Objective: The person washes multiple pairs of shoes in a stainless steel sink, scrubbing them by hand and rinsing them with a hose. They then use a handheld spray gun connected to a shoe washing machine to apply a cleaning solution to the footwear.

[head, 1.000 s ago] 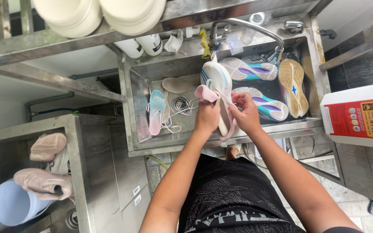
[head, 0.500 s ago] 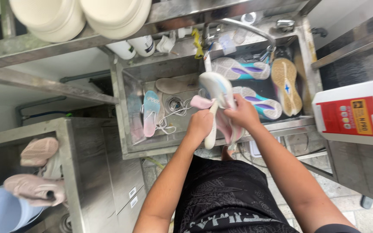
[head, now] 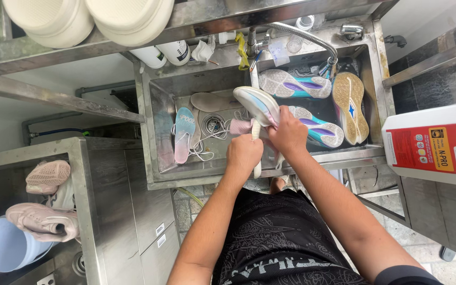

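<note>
Over a steel sink I hold a white running shoe with pastel sides, sole turned up. My right hand grips the shoe at its middle. My left hand is closed on a white brush handle that pokes out below it, next to a pink part of the shoe. Several more shoes lie in the basin: a white and purple one, another behind my right hand, and a tan-soled one. Loose insoles and white laces rest near the drain.
A curved tap arches over the sink. White bowls stand on the shelf above. A pair of pink shoes and a pale blue bucket are on the left counter. A white jug with a red label stands at right.
Both hands and the held shoe have stayed over the sink's front edge; the left hand has slid lower along the shoe. The camera view shifted slightly.
</note>
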